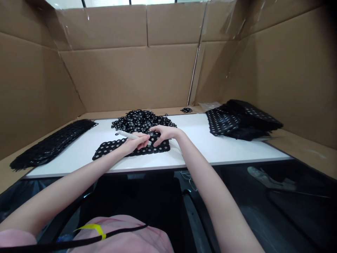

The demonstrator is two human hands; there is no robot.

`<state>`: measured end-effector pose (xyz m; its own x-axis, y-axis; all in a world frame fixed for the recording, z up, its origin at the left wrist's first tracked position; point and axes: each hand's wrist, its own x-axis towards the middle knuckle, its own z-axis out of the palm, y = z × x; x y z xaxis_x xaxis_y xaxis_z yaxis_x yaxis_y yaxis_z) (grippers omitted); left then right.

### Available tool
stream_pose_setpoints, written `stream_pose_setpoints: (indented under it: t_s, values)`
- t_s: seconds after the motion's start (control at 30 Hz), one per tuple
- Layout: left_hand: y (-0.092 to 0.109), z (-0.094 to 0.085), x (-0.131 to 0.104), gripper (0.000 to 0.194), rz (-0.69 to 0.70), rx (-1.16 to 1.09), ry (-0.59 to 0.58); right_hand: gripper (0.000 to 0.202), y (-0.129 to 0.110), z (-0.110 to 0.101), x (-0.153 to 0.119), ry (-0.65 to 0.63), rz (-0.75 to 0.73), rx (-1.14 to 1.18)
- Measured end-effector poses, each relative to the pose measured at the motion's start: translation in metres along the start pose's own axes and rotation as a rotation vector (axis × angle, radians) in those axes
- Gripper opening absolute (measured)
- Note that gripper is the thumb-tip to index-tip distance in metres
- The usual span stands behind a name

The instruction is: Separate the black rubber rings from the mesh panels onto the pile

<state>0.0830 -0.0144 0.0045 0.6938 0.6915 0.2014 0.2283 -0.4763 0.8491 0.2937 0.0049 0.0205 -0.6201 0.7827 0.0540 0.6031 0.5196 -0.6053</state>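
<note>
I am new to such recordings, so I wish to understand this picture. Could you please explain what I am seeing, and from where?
There is no machine: these are a person's bare hands, seen by a camera on the head, looking forward and down. On the white table lie a black dotted mat, a heap of small black rings behind it, a long black bundle at left and black dotted sheets at right. The left hand holds a white pen-like tool; the right hand is at the mat, its grip unclear.
</note>
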Motion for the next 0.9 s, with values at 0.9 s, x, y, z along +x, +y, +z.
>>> stream_pose_setpoints:
  t_s: [0.9]
  values:
    - [0.0016, -0.0024, 0.0004, 0.048, -0.005, 0.060, -0.110, 0.045, -0.0078, -0.0021, -0.0021, -0.041, -0.043, 0.024]
